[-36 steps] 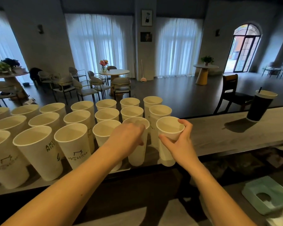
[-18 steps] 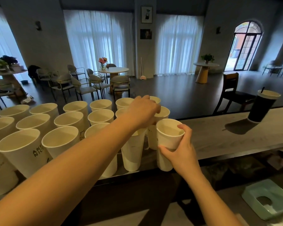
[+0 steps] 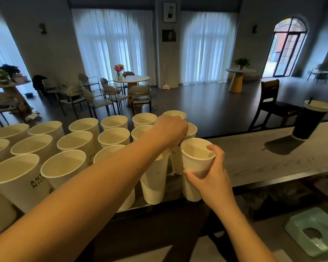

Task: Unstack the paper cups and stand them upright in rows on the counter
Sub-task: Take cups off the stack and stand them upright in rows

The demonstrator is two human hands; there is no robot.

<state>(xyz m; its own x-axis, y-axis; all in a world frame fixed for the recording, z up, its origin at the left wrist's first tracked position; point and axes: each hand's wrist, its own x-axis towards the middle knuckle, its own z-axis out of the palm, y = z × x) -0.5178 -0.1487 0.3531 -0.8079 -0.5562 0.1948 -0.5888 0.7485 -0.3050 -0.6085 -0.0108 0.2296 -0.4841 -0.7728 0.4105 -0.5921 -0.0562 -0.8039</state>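
Dozens of white paper cups (image 3: 64, 167) stand upright in rows across the left of the grey counter (image 3: 263, 163), a dark cup with a straw (image 3: 309, 121) set well apart at the far right, and behind it all a dim café room with round tables and chairs (image 3: 110, 95) and curtained windows. Right hand (image 3: 210, 178) is wrapped around the nearest-right cup (image 3: 195, 157) at the counter's front edge, thumb and fingers clamped on its wall, while the left hand (image 3: 170, 132) reaches over the rows with fingers curled down onto a cup (image 3: 190, 130) in the middle row, though whether it grips can't be made out. Bare counter runs open to the right of the held cup, and a pale green tray (image 3: 314, 233) sits low beyond the edge.
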